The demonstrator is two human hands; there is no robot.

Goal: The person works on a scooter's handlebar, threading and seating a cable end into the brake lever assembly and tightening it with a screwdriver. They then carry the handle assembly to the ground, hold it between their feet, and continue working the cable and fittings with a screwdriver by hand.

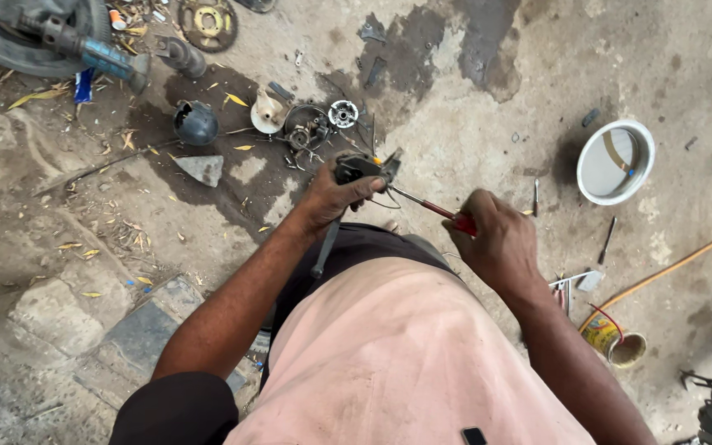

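My left hand grips a small dark metal assembly with a lever arm hanging down from it. My right hand is closed around the red handle of a screwdriver. Its thin shaft points up and left, with the tip at the assembly. Both hands are held above my knee, over oil-stained concrete ground.
Loose engine parts lie beyond the hands: a round dark cap, a cream part, a gear ring and a sprocket. A white bowl sits right. A tin can, small tools and a yellow hose lie lower right.
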